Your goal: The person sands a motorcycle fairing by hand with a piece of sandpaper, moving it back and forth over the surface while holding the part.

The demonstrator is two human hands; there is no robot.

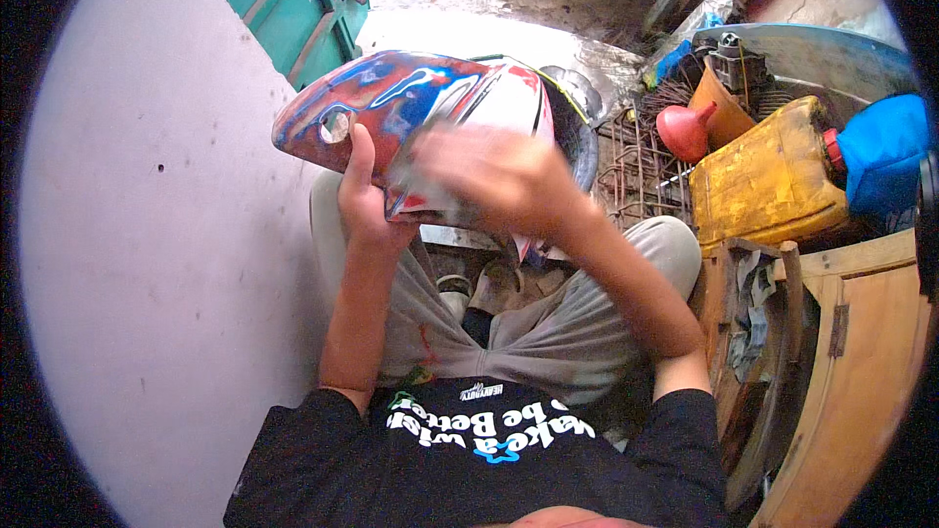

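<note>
A curved motorcycle fairing panel (367,93), patchy blue, red and white with a round hole near its left end, is held up over my lap. My left hand (367,191) grips its lower edge, with the thumb up along the front face just below the hole. Across the middle of the panel lies my right hand (499,171), smeared by motion. A greyish patch shows by its fingertips, but I cannot make out whether that is a sheet in the hand or the panel's surface. The right-hand fingers are too blurred to read.
A pale wall (166,235) rises close on my left, beside a green metal door (284,0). To the right stand a yellow jerrycan (773,181), a red funnel (687,130), a blue container (888,152), a rusty wire rack (631,161) and a wooden frame (861,332). A black tyre (582,142) lies behind the panel.
</note>
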